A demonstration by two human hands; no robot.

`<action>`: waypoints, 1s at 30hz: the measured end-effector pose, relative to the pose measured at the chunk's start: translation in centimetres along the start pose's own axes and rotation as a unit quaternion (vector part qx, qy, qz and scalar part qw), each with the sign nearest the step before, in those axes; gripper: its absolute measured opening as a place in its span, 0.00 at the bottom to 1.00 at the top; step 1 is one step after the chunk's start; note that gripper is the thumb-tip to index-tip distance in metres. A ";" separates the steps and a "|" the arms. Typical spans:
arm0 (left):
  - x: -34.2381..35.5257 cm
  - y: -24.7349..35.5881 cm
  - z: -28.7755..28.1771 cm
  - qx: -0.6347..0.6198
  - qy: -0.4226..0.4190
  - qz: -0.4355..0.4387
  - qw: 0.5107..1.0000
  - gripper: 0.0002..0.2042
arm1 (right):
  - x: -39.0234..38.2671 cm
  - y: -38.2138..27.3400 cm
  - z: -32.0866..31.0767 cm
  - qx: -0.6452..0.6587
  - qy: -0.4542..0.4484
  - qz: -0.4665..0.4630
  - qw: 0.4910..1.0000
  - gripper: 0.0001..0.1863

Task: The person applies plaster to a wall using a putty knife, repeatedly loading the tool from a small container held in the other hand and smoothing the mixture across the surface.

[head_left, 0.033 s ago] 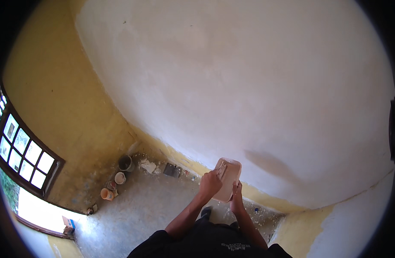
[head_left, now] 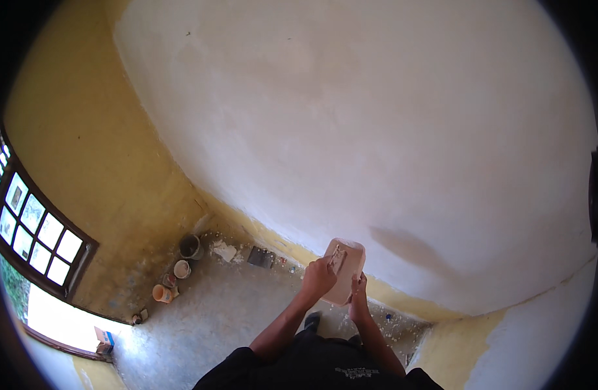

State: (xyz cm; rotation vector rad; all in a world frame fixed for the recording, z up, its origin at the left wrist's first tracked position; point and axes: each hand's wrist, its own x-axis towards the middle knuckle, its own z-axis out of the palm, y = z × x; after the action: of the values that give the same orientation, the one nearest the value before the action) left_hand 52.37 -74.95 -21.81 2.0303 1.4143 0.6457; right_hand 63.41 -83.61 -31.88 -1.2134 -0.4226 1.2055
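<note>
A shallow pinkish tray [head_left: 352, 260] with rounded corners is held out in front of me, near the foot of the wall. My right hand [head_left: 358, 296] grips its right edge close to the lower end. Closed around a putty knife, my left hand [head_left: 319, 277] is at the tray's left side. The putty knife [head_left: 338, 259] has its blade over the tray, smeared with pale paste. Most of its handle is hidden in my fist. Whether the blade touches the tray bottom cannot be made out.
A large wall [head_left: 377, 130] coated pale white rises ahead, with a yellow strip along its base. On the left are a yellow wall [head_left: 71, 130] and a window [head_left: 39, 227]. Buckets [head_left: 190, 246], an orange pail [head_left: 161, 294] and a dark flat sheet [head_left: 260, 257] lie along the floor's far-left edge.
The putty knife's blade has turned slightly over the tray, so more of its face shows. Tray and right hand look unmoved.
</note>
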 end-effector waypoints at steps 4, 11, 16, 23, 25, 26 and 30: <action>1.1 -2.9 -2.5 -0.319 -0.067 -0.131 0.936 0.11 | -0.1 -0.5 -0.1 0.073 -0.036 0.016 0.997 0.28; 0.8 -6.6 -3.9 -0.594 -0.172 -0.208 0.758 0.15 | -0.2 -1.0 -0.3 0.142 -0.027 -0.006 0.989 0.24; 2.3 -9.6 -4.5 -0.664 -0.173 -0.166 0.708 0.17 | 0.5 -0.2 -0.7 0.194 -0.038 0.012 0.980 0.25; 14.5 0.0 -23.2 -0.418 0.210 0.127 0.875 0.14 | 1.7 1.2 -2.0 0.181 -0.012 0.011 0.983 0.27; 18.2 5.1 -28.9 -0.215 0.369 0.218 0.878 0.15 | 1.8 1.6 -2.5 0.181 0.003 0.005 0.984 0.27; 19.6 7.6 -31.6 -0.105 0.425 0.204 0.875 0.15 | 1.7 2.0 -2.6 0.179 0.015 0.008 0.984 0.27; 29.8 11.7 -37.5 0.018 0.563 0.370 0.739 0.15 | 1.7 3.0 -3.4 0.135 0.020 -0.022 0.990 0.23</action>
State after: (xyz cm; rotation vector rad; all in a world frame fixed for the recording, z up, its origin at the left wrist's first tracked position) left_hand 44.51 -43.20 15.02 2.2476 0.9925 2.5212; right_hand 65.35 -84.15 -36.35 -0.9883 -0.2450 1.1581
